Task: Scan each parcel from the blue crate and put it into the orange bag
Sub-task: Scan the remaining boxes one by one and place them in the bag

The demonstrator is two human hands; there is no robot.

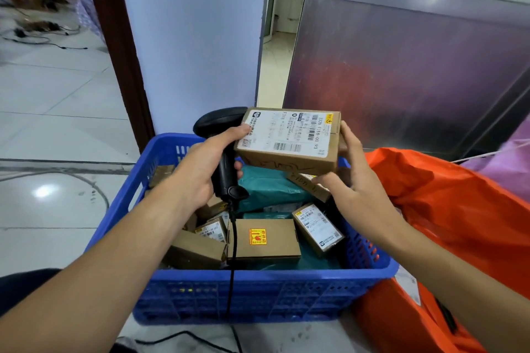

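Trouble, if it comes, starts with the hold on the cardboard parcel (286, 137). The right hand (352, 178) grasps it by its three o'clock end alone, thumb under the near edge and fingers round the far side. The nine o'clock end gets only a touch from the thumb of the left hand (198, 169). That hand is otherwise clenched round the handle of the black scanner (226, 175). The parcel hangs label up above the far half of the blue crate (258, 278), clear of the load beneath. A slip would probably drop it back among the unscanned boxes, where it could be muddled with them.

The scanner's head sits at the parcel's nine o'clock, tucked partly behind it, so I doubt it faces the label (289, 132). A scan from there would likely miss. Its cable (231, 281) runs down across the boxes and over the near rim, and might snag on a box corner.

The orange bag (459, 209) lies at the crate's three o'clock. Its far side runs out of view, and I cannot tell how wide its mouth stands. The scanner's window is hidden, as are the crate's lower layers under the green mailers (266, 183). The label's small print is unreadable.
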